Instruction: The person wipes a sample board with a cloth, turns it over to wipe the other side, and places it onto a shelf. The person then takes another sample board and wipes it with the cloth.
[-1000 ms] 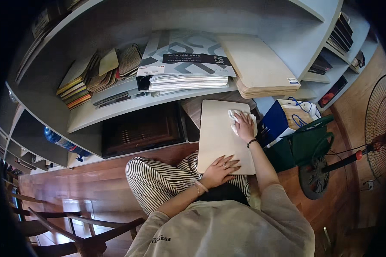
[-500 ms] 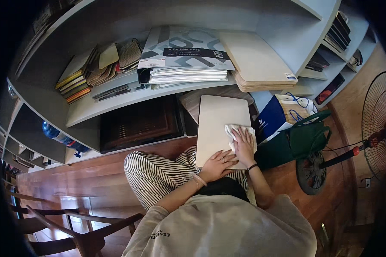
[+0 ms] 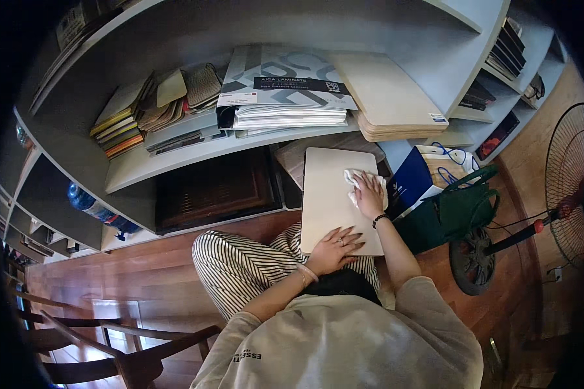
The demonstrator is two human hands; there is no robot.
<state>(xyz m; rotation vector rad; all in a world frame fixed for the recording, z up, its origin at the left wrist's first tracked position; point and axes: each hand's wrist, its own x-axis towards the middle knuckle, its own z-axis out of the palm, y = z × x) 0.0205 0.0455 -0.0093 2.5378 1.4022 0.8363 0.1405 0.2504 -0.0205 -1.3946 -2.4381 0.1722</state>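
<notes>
A pale beige board (image 3: 328, 194) rests across my lap, on my striped trousers (image 3: 240, 269). My left hand (image 3: 334, 246) lies flat on the board's near edge, fingers spread, holding it down. My right hand (image 3: 370, 194) presses a white cloth (image 3: 357, 180) against the board's upper right part, fingers closed over the cloth.
Grey shelves (image 3: 175, 159) in front hold a stack of sample books (image 3: 282, 97), a pile of beige boards (image 3: 389, 104) and small swatches (image 3: 162, 107). A dark blue bag (image 3: 412, 185), a green bag (image 3: 457, 211) and a standing fan (image 3: 564, 188) are to my right. A wooden chair (image 3: 110, 350) is at lower left.
My right hand with the cloth slid down the board from its top edge, then back up a little along the right side. My left hand stayed on the near edge.
</notes>
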